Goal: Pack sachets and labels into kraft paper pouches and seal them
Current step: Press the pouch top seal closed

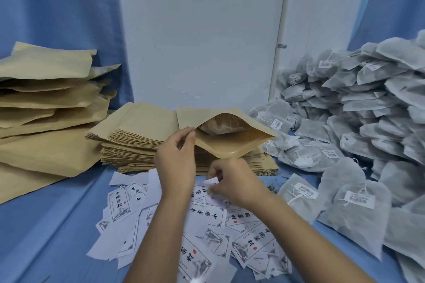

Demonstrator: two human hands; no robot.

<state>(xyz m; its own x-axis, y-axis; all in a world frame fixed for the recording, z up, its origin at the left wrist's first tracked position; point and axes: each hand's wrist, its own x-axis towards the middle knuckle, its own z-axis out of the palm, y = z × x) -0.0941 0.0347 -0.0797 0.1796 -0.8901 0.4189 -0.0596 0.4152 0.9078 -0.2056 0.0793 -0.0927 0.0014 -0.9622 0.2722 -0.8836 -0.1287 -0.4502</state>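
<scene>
My left hand (176,163) pinches the left rim of an open kraft pouch (230,142) and holds it up over the pouch stack, mouth facing me. Inside it a sachet (218,125) shows. Just below the pouch my right hand (232,181) pinches a white printed label (212,182) at the top of the loose label pile (207,225). Grey sachets (358,126) with string tags are heaped at the right.
A flat stack of empty kraft pouches (135,142) lies behind the labels. Filled pouches (46,99) are piled at the far left. A blue cloth (57,225) covers the table; a white board (200,30) stands at the back.
</scene>
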